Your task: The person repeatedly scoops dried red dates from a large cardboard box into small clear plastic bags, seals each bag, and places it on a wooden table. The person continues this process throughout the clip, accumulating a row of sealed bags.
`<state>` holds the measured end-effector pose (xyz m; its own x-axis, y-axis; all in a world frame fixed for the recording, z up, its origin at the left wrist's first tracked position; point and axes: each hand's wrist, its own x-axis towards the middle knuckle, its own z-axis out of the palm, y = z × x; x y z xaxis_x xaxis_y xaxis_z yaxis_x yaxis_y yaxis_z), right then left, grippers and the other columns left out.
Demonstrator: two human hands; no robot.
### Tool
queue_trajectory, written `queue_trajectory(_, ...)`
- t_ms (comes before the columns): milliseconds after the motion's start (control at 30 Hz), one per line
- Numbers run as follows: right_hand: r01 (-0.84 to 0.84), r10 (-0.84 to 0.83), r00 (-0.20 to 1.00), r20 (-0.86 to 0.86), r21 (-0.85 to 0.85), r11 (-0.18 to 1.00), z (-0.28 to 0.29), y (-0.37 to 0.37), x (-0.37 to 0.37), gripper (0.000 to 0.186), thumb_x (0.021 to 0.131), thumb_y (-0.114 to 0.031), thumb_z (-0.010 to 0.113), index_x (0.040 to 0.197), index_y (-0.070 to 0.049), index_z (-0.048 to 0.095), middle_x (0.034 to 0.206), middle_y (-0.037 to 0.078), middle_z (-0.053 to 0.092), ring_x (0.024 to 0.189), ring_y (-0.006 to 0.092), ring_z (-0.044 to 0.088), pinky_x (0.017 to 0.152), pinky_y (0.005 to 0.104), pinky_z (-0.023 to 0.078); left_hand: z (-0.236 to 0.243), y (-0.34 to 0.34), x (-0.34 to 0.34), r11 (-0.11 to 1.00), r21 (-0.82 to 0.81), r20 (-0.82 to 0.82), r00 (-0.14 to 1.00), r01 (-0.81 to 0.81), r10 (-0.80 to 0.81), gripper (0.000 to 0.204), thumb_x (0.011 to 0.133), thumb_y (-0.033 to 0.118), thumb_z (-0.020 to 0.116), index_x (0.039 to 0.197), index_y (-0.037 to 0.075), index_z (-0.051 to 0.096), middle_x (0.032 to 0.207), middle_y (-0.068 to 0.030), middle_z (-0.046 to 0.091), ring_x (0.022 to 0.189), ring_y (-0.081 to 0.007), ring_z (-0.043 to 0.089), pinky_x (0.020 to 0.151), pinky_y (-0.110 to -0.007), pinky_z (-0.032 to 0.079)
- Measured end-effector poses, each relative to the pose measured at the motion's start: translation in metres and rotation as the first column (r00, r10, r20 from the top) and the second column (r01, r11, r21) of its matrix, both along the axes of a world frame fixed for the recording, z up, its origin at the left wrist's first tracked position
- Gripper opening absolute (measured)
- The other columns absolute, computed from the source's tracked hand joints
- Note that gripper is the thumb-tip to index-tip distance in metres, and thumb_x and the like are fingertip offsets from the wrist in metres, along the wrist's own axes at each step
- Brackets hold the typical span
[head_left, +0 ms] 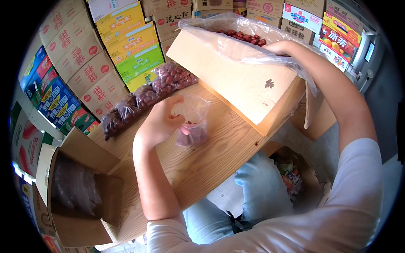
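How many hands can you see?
2: the left hand holding the small clear bag, and the right hand inside the big box of red fruit, fingers partly hidden.

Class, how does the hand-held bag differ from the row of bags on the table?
The held bag is filled only low down; the row bags look plump. The held bag is upright, mouth open; the row bags lie together. Both are clear plastic with dark red contents.

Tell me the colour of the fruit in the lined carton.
The fruit is dark red, clearest in the head view.
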<state>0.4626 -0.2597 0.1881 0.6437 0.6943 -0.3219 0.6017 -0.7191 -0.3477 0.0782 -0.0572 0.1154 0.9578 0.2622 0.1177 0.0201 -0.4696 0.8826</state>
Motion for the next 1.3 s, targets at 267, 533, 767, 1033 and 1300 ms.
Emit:
queue_trajectory(267, 0.213, -0.218, 0.974, -0.065, -0.078, 0.974, 0.037, -0.005, -0.075, 0.057, 0.088, -0.047, 0.054, 0.128, -0.008, 0.058, 0.135, 0.011, 0.054, 0.119, 0.0213, 0.052, 0.098, 0.038, 0.042, -0.001, 0.003, -0.002, 1.0, -0.009, -0.032, 0.999, 0.008, -0.008, 0.05, 0.081, -0.007, 0.052, 0.129, -0.015, 0.041, 0.115, -0.0226, 0.059, 0.07, -0.0195, 0.07, 0.065, -0.029, 0.053)
queue_trajectory(533, 0.168, -0.169, 0.982, -0.083, -0.024, 0.986, 0.025, -0.01, -0.042, 0.053, 0.088, -0.044, 0.057, 0.127, -0.008, 0.059, 0.131, 0.009, 0.057, 0.111, 0.0189, 0.058, 0.092, 0.0379, 0.046, -0.004, 0.005, 0.002, 0.998, -0.017, -0.012, 0.998, 0.054, -0.054, 0.051, 0.081, -0.007, 0.052, 0.13, -0.014, 0.041, 0.12, -0.0221, 0.056, 0.07, -0.0197, 0.07, 0.064, -0.029, 0.052)
queue_trajectory(767, 0.119, -0.126, 0.98, -0.152, -0.055, 0.991, 0.029, -0.012, -0.042, 0.054, 0.089, -0.041, 0.058, 0.132, -0.009, 0.055, 0.131, 0.008, 0.057, 0.108, 0.0171, 0.06, 0.088, 0.0357, 0.049, -0.001, 0.003, 0.001, 0.999, -0.015, -0.062, 0.997, 0.036, -0.037, 0.051, 0.08, -0.008, 0.049, 0.13, -0.011, 0.043, 0.121, -0.018, 0.056, 0.069, -0.0182, 0.07, 0.06, -0.026, 0.05)
queue_trajectory(1033, 0.002, 0.002, 0.953, -0.301, 0.012, 1.0, 0.033, -0.025, -0.042, 0.045, 0.09, -0.024, 0.06, 0.132, -0.01, 0.055, 0.125, 0.004, 0.062, 0.104, 0.0122, 0.063, 0.087, 0.0313, 0.053, -0.002, 0.002, 0.003, 0.999, 0.008, -0.06, 0.998, 0.039, -0.038, 0.051, 0.079, -0.01, 0.048, 0.13, -0.01, 0.043, 0.123, -0.0152, 0.055, 0.07, -0.017, 0.07, 0.057, -0.024, 0.048)
queue_trajectory(1300, -0.175, 0.179, 0.868, -0.463, 0.052, 0.983, 0.045, -0.039, -0.026, 0.068, 0.086, -0.008, 0.063, 0.147, -0.009, 0.034, 0.126, 0.008, 0.058, 0.107, 0.0097, 0.059, 0.085, 0.0267, 0.052, 0.002, -0.001, 0.002, 1.0, -0.001, -0.078, 0.997, 0.03, -0.03, 0.052, 0.079, -0.01, 0.048, 0.131, -0.011, 0.043, 0.117, -0.015, 0.057, 0.069, -0.0164, 0.07, 0.056, -0.023, 0.047)
